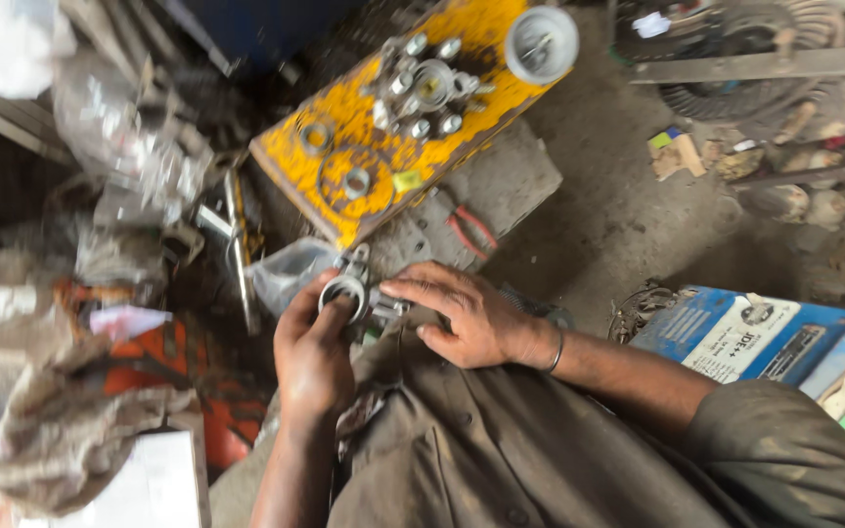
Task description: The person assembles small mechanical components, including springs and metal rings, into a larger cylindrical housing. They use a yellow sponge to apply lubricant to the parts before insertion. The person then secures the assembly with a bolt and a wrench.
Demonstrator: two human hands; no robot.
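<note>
A grimy grey concrete floor (628, 210) fills the scene, strewn with scrap at its left and upper right edges, dimly lit, darkest toward the top left corner.

Yellow painted metal plate (344, 147) on grey floor (618, 215), carrying bolted silver flange assembly (427, 88) and round white cup (541, 44). Red-handled pliers (471, 230) just beside plate. Blue cardboard box (735, 332) lower right

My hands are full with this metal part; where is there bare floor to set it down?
The widest bare patch is the grey floor between the yellow board, the blue box and the scrap pile. The grey slab holds only red pliers. Left of the left hand it is crowded with rags and parts.
</note>
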